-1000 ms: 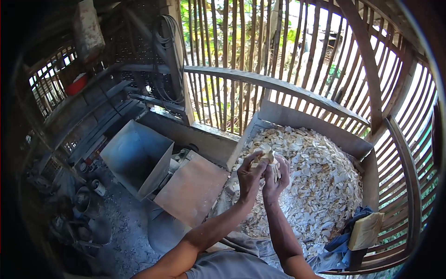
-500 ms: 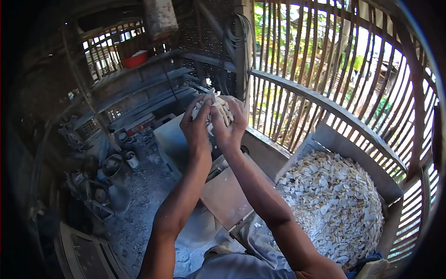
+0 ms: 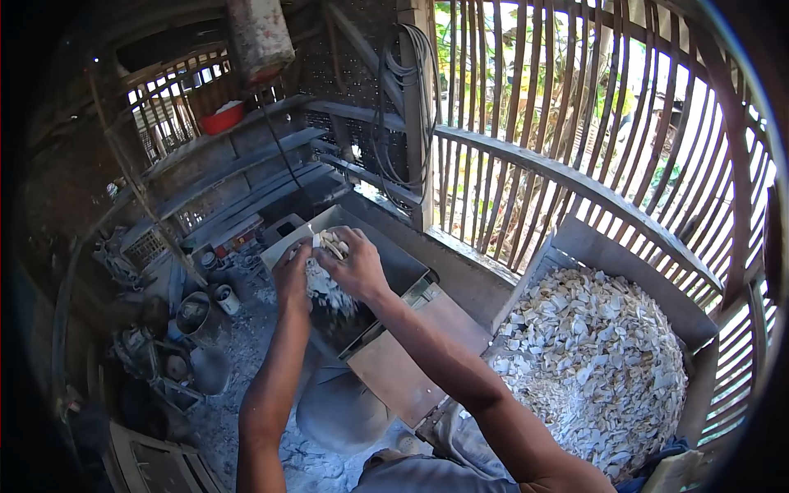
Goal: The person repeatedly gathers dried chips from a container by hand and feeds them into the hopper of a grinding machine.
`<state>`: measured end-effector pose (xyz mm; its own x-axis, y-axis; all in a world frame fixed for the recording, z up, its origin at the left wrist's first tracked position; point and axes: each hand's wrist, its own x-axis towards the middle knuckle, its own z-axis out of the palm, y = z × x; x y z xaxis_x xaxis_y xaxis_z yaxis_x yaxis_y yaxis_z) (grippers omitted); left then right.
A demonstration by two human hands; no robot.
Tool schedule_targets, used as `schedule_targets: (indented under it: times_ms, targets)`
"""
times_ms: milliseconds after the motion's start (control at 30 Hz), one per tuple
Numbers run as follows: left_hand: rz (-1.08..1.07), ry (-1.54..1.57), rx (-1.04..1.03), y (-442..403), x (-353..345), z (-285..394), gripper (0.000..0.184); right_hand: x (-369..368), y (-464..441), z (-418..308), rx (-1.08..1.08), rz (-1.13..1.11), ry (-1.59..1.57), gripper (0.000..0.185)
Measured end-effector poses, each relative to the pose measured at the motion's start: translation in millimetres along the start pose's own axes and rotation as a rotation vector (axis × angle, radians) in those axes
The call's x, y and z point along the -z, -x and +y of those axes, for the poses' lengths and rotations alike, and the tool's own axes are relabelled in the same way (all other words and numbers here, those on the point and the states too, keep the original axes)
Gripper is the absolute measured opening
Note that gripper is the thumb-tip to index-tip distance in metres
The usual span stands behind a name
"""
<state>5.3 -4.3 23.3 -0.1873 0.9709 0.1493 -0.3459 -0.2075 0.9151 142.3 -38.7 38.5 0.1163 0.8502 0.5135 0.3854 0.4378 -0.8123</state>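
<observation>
Left of frame centre: pale flat chips [image 3: 334, 244] cupped in curled fingers of left hand [image 3: 292, 269] and right hand [image 3: 358, 267], partly falling into grey open-topped metal hopper [image 3: 400, 268] below. Best held low, centred, loosened gradually.

One camera sits on the person's head and looks forward and down. The person's shirt [image 3: 436, 476] is very close, right at the bottom edge. The left hand [image 3: 292, 275] and right hand [image 3: 355, 267] are a bit farther out, near the middle. The floor [image 3: 246, 361] is seen from above. The slatted wall [image 3: 526, 156] is farther away, and its rail looks bent.
</observation>
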Motion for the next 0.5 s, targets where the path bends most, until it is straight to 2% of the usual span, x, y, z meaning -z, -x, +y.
schedule_targets:
  times_ms: [167,267,500]
  targets:
    - [-0.013,-0.152,-0.041,13,0,19,0.023,-1,-1,5,0.051,-0.035,-0.007,0.048]
    - [0.027,-0.282,-0.19,10,4,13,0.023,-2,-2,4,0.03,-0.054,-0.056,0.044]
    - [-0.021,-0.365,-0.165,20,-3,25,0.024,6,-1,6,-0.016,-0.127,-0.068,0.046]
